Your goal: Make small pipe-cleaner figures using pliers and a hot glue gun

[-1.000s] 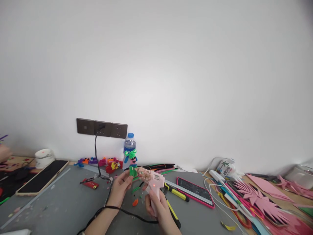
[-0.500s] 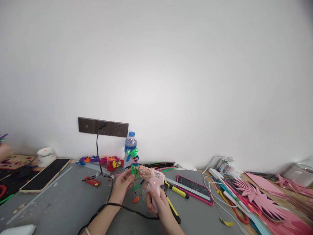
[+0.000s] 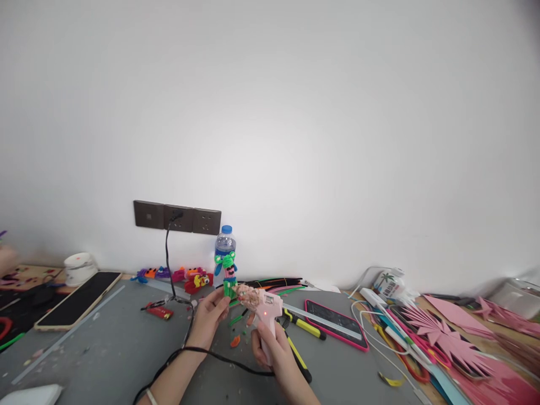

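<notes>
My left hand (image 3: 208,318) pinches the green base of a small pipe-cleaner figure (image 3: 228,273), which stands upright with a green bow-shaped top and a pink middle. My right hand (image 3: 270,346) is wrapped round the grip of a pink hot glue gun (image 3: 262,309). Its glue-crusted nozzle touches the figure's base, and a red light glows on its side. The gun's black cord (image 3: 202,351) runs under my left forearm and up to the dark wall sockets (image 3: 177,217). Both hands hover over the grey mat (image 3: 105,349).
A water bottle (image 3: 225,247) stands behind the figure, with finished pipe-cleaner figures (image 3: 185,277) and loose pipe cleaners (image 3: 274,285) along the wall. Two phones (image 3: 76,306) (image 3: 335,323), a yellow-black cutter (image 3: 297,360), a red lighter (image 3: 159,312), a white tub (image 3: 78,266), and pink paper cut-outs (image 3: 447,343) lie around.
The view has shifted slightly. My hands have kept their grips, with the gun's nozzle staying at the figure's base.
</notes>
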`<state>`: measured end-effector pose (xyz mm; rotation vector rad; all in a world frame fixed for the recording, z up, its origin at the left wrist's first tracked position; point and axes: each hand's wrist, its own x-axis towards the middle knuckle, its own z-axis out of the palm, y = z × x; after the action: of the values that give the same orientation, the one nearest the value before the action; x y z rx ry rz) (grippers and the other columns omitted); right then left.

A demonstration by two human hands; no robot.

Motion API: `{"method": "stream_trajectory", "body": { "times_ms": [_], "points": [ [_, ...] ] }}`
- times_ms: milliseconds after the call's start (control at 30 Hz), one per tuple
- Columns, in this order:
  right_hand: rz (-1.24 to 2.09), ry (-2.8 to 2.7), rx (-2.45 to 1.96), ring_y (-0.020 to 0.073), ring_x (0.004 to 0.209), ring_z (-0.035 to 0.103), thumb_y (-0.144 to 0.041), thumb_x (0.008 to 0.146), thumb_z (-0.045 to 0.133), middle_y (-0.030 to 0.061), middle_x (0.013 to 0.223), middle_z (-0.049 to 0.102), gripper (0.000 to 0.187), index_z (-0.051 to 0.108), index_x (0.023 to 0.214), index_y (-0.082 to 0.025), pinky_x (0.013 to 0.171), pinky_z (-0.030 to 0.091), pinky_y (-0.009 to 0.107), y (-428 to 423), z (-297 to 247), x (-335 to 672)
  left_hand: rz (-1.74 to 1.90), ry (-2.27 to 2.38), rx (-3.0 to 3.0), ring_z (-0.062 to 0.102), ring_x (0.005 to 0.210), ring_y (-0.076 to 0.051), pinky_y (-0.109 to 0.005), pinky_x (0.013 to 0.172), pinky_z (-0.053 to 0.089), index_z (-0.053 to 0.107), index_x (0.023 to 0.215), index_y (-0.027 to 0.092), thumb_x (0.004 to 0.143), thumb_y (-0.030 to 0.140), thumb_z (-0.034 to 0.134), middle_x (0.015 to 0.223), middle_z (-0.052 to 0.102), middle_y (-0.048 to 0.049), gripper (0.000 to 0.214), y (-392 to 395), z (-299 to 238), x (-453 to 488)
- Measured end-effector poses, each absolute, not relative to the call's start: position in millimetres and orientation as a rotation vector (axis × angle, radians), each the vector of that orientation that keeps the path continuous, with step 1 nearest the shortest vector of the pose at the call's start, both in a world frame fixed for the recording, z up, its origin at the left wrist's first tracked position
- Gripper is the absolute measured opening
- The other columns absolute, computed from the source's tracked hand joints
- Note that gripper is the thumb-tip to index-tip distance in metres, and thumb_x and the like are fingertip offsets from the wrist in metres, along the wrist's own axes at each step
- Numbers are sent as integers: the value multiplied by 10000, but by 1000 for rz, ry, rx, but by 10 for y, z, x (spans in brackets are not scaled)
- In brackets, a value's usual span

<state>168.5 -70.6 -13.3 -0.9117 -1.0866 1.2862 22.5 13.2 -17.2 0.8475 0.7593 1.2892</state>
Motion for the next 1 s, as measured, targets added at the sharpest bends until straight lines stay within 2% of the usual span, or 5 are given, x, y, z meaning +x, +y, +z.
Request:
{"method": "stream_trajectory", "body": {
  "times_ms": [167,567,1000],
  "points": [
    [1222,-1033,-903,51,329,211,-660,811,563,-112,395,365,530,567,946,-148,355,190,201,-707,-118,1704,1298,778,851,391,503,-78,-225,476,298,746,902,128,484,478,871,586,550,19,559,127,-156,226],
    [1228,-1012,-995,53,327,198,-692,757,598,-109,381,363,535,568,871,-170,339,156,197,-688,-120,1676,1311,785,854,408,499,-85,-225,482,320,734,925,132,501,474,870,552,525,38,561,124,-160,222],
    [1218,-1069,-997,59,327,227,-682,788,567,-101,390,369,512,553,870,-177,335,180,199,-664,-160,1717,1303,782,853,406,503,-77,-212,483,310,738,927,135,490,461,876,575,555,29,563,130,-197,231]
  ]
}}
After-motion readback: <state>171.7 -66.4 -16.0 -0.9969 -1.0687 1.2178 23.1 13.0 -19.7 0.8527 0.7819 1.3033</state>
